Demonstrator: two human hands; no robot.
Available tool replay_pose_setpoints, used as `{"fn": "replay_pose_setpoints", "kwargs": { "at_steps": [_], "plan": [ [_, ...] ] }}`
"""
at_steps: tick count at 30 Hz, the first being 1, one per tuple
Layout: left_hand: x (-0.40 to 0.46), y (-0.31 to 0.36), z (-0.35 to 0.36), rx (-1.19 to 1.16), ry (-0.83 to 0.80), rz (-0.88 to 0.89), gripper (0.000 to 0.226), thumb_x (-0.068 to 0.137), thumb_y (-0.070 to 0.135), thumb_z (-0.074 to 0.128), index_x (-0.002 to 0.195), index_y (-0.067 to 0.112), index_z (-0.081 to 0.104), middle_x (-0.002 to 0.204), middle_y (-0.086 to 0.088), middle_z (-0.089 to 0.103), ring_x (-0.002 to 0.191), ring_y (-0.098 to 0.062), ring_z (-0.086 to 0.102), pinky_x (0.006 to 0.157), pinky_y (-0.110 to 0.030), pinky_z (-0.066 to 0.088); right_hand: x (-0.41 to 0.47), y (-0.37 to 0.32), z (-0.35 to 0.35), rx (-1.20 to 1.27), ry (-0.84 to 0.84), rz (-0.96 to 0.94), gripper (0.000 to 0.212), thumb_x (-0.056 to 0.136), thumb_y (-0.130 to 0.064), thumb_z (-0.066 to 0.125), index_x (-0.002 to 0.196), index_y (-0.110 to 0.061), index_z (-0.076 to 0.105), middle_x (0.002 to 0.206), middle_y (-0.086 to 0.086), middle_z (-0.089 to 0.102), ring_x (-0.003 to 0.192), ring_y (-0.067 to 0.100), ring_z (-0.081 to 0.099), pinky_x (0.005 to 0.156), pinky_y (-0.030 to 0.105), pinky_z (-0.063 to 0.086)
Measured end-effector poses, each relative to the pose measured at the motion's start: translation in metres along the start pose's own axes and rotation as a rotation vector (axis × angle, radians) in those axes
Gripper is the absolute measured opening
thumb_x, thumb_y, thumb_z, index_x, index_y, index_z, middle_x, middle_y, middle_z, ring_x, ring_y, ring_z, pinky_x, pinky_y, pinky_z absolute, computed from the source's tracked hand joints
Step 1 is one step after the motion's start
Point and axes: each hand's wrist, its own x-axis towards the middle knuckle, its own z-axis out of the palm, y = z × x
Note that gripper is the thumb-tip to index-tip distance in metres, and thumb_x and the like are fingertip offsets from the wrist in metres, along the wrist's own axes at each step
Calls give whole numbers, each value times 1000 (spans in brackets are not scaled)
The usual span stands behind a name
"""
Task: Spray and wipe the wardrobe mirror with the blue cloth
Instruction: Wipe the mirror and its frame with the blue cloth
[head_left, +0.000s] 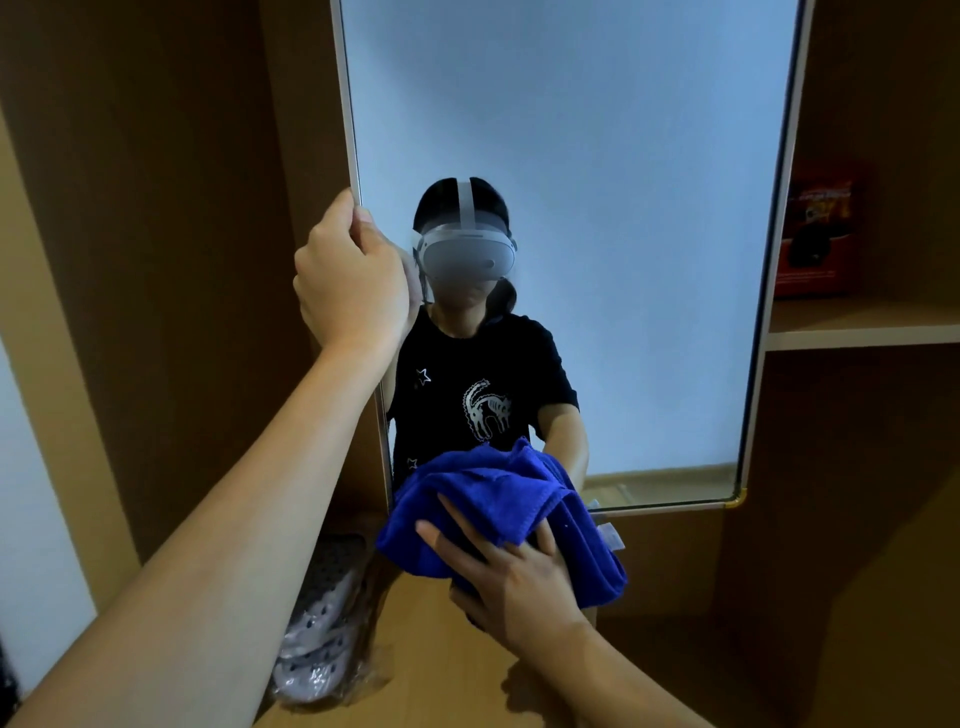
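A: How are the fingers (447, 525) being held?

B: On the right hand (511, 577), low and centre in the frame, they are being spread nearly straight and pressed into the blue cloth (498, 499), which is bunched against the bottom edge of the wardrobe mirror (597, 182). Whether the thumb is being hooked under the folds cannot be told. The left hand (350, 275), left of centre, is being curled round the mirror's left frame edge, so the panel is being gripped and steadied.

A: Which step is being worked on?

B: Wiping, by the look of it. No spray bottle is being shown, so whether the glass is being wiped wet cannot be told. The cloth is being kept at the lowest strip of glass, with the large upper pane standing above it.

A: What is being called for next?

B: Probably, the cloth is to be swept across and up the pane while the frame is being held firm, so that the panel is not being swung by the pressure.

A: What else is being seen around?

B: A red box (821, 234) is being kept on a shelf (862, 325) at the right, well apart from the cloth. Pale perforated shoes (322, 623) are lying at lower left, beside the mirror's foot. Only the gripping left hand is being placed over the glass edge.
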Motion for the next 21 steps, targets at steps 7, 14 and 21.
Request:
{"fn": "replay_pose_setpoints", "kwargs": {
  "at_steps": [7, 14, 21],
  "plan": [
    [1, 1, 1, -9, 10, -13, 35, 103, 26, 37, 126, 15, 60, 121, -2, 66, 111, -18, 63, 95, -38, 53, -38, 54, -8, 15, 83, 155, 80, 80, -59, 41, 152, -44, 8, 161, -12, -7, 128, 18, 39, 102, 53, 36],
    [-3, 5, 0, 0, 19, -35, 35, 103, 27, 36, 125, 14, 60, 121, -3, 66, 111, -18, 63, 94, -35, 53, -94, 122, -21, 9, 23, 391, 62, 95, -65, 9, 153, -44, 6, 163, -11, -3, 129, 28, 36, 104, 51, 32],
    [-8, 10, -2, 23, 22, -42, 38, 103, 27, 34, 130, 15, 58, 125, -2, 65, 115, -17, 61, 95, -30, 48, -104, 140, -30, 65, -66, 493, 65, 95, -67, 11, 154, -41, 8, 163, -9, -4, 135, 31, 28, 105, 57, 28]
  ]
}}
